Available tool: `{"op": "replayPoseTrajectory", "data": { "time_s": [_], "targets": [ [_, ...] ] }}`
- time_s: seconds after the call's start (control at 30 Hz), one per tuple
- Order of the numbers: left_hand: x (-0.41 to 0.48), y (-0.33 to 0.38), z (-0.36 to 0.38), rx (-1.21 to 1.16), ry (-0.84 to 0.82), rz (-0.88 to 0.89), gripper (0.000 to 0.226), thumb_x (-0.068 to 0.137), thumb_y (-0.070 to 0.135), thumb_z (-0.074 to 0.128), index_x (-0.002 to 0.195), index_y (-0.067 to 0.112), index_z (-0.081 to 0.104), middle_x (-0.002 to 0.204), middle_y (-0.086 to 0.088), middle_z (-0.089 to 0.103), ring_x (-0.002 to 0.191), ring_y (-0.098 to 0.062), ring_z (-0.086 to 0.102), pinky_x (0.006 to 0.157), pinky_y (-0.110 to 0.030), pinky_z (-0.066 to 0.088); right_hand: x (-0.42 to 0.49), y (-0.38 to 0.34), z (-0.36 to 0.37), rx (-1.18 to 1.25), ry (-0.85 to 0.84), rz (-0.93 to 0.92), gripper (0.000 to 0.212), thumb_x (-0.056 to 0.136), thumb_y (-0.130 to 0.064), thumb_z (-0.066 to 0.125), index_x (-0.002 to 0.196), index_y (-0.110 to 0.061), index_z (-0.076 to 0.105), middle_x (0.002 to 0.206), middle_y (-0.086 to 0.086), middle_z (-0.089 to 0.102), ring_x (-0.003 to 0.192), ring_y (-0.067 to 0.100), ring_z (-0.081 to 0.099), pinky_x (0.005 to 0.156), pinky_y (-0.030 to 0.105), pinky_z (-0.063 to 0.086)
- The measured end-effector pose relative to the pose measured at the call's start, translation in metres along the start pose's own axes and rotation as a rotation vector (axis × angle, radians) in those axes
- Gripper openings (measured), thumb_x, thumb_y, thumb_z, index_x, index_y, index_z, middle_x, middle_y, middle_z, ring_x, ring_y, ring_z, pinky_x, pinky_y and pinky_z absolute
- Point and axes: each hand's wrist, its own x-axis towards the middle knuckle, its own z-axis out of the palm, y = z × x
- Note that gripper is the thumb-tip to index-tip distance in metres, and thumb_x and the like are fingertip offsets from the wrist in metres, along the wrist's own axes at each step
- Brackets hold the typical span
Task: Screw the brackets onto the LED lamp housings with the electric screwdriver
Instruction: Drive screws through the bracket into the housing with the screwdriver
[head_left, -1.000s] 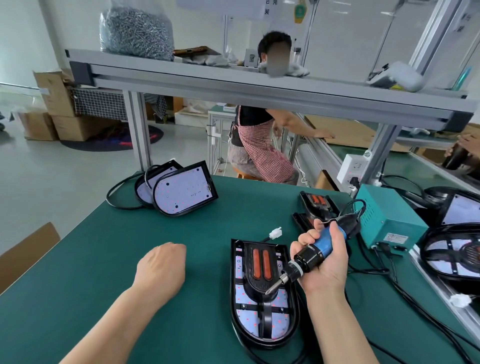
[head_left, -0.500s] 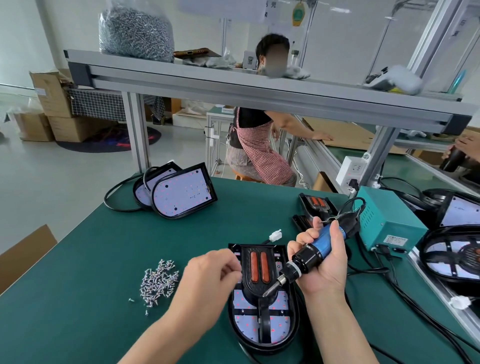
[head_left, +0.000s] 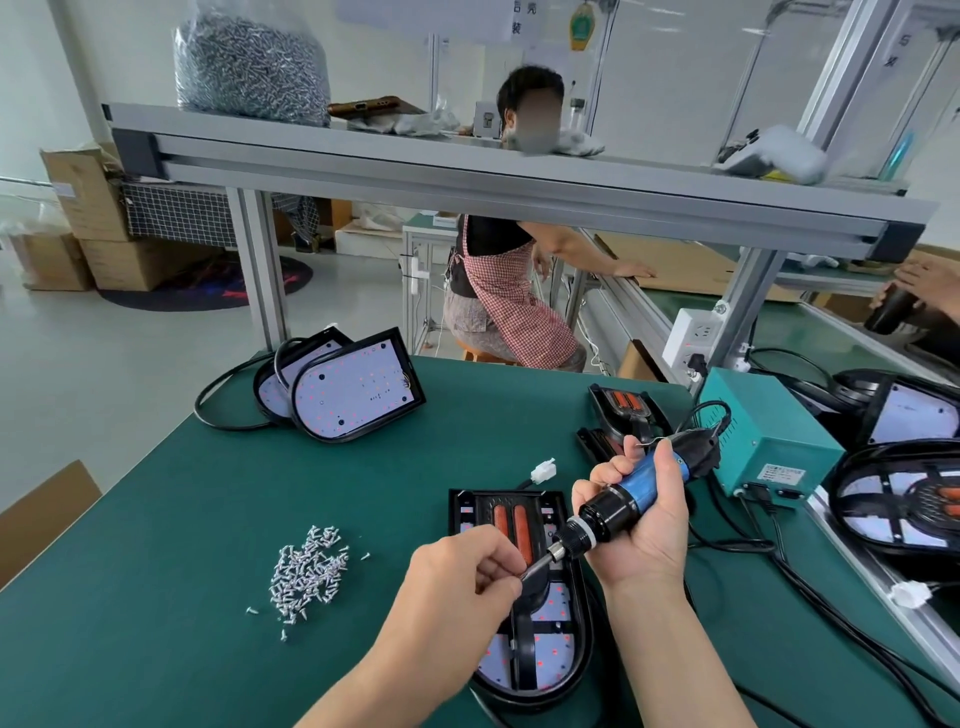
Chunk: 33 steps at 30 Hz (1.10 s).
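Note:
A black LED lamp housing (head_left: 561, 654) lies on the green bench in front of me, with a black bracket (head_left: 511, 525) bearing two orange strips on top. My right hand (head_left: 641, 535) grips the blue and black electric screwdriver (head_left: 618, 506), its bit angled down to the left over the bracket. My left hand (head_left: 462, 577) has its fingertips pinched at the bit's tip; whatever they hold is hidden. A pile of silver screws (head_left: 309, 571) lies on the bench to the left.
Two more housings (head_left: 353, 392) lean together at the back left, more brackets (head_left: 621, 410) at the back right. A teal power box (head_left: 763, 431) with cables stands right, other lamps (head_left: 904, 499) beyond it. An aluminium shelf (head_left: 493, 176) runs overhead. A person sits behind the bench.
My left hand left the screw pile, uncovering it, and moved right to the screwdriver's bit tip. My right hand kept holding the screwdriver over the bracket.

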Motion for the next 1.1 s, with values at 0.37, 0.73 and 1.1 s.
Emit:
{"op": "replayPoseTrajectory", "data": {
  "time_s": [0.37, 0.73, 1.1],
  "targets": [
    [0.0018, -0.0007, 0.0036, 0.063, -0.007, 0.019, 0.025, 0.086, 0.004, 0.065, 0.082, 0.029, 0.066, 0.069, 0.013, 0.062, 0.063, 0.002, 0.053, 0.067, -0.014, 0.049, -0.0003, -0.0019, 0.0000, -0.015, 0.005, -0.025, 0.024, 0.092, -0.044, 0.065, 0.097, -0.020, 0.061, 0.069, -0.009, 0.050, 0.054, 0.006, 0.048, 0.049, 0.020, 0.038],
    [0.0025, -0.0027, 0.0082, 0.027, -0.012, 0.024, 0.025, 0.085, 0.005, 0.067, 0.082, 0.030, 0.066, 0.077, 0.019, 0.064, 0.064, 0.002, 0.054, 0.067, -0.014, 0.049, -0.0015, 0.0001, 0.0019, -0.037, -0.025, -0.034, 0.023, 0.092, -0.042, 0.064, 0.096, -0.019, 0.060, 0.068, -0.008, 0.050, 0.054, 0.007, 0.048, 0.049, 0.021, 0.039],
    [0.0010, -0.0063, 0.0045, 0.050, 0.001, 0.049, 0.024, 0.086, 0.003, 0.067, 0.083, 0.027, 0.067, 0.073, 0.010, 0.063, 0.066, 0.001, 0.054, 0.067, -0.014, 0.048, -0.0029, 0.0010, 0.0053, -0.073, -0.031, -0.032, 0.025, 0.086, -0.041, 0.068, 0.097, -0.020, 0.059, 0.068, -0.008, 0.049, 0.053, 0.006, 0.045, 0.048, 0.020, 0.037]
  ]
}}
